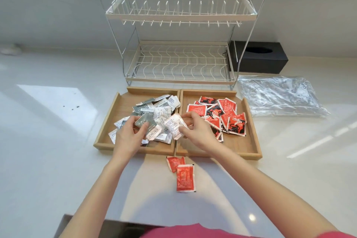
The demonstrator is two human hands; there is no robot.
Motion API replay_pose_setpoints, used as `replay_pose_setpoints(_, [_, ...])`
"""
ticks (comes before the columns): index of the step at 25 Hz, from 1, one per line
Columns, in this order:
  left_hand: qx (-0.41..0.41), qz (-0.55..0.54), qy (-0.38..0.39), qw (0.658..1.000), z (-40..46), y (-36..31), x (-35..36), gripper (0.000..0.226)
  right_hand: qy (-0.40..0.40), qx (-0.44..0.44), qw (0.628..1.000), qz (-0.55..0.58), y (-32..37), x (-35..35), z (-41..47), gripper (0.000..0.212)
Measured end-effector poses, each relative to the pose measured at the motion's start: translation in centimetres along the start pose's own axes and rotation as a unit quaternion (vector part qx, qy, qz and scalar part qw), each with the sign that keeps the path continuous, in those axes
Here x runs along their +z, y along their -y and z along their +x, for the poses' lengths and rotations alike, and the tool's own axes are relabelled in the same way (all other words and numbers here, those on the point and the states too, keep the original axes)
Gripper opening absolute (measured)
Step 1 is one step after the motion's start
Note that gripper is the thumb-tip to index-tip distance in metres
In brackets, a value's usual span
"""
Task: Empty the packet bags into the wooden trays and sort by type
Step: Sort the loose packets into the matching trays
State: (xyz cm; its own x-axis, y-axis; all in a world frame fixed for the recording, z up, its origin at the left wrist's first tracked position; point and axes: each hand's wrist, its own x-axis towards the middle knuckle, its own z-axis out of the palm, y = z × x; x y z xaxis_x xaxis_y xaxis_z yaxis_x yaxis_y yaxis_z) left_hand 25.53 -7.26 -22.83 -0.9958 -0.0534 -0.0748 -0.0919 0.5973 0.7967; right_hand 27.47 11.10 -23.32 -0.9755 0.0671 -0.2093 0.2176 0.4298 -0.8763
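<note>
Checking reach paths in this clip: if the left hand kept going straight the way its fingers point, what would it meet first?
The left hand points up and right over the left tray, so it would likely meet the grey and white packets first; depth is unclear.

- Two wooden trays sit side by side on the white counter (48,141): the left tray (108,120) holds grey and white packets (154,107), the right tray (249,141) red packets (222,114).
- The left hand (130,133) rests on the grey-white pile, fingers curled onto a grey packet (144,120).
- The right hand (195,129) pinches a white packet (174,125) over the divide between the trays.
- Two red packets (182,173) lie on the counter just before the trays.
- Behind stand a wire dish rack (179,17) and a black tissue box (258,57); a clear plastic bag (280,95) lies to the right.
</note>
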Motion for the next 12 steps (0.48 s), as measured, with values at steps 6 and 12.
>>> replay_pose_setpoints(6, [-0.032, 0.003, 0.043, 0.999, 2.6, 0.8, -0.8, 0.032, 0.022, 0.003, 0.999, -0.047, 1.8, 2.4, 2.0, 0.055])
replay_pose_setpoints(12, [0.079, 0.198, 0.007, 0.977, 1.5, 2.2, 0.0, 0.05, 0.007, -0.055, 0.987, -0.152, 0.6, 1.0, -0.8, 0.045])
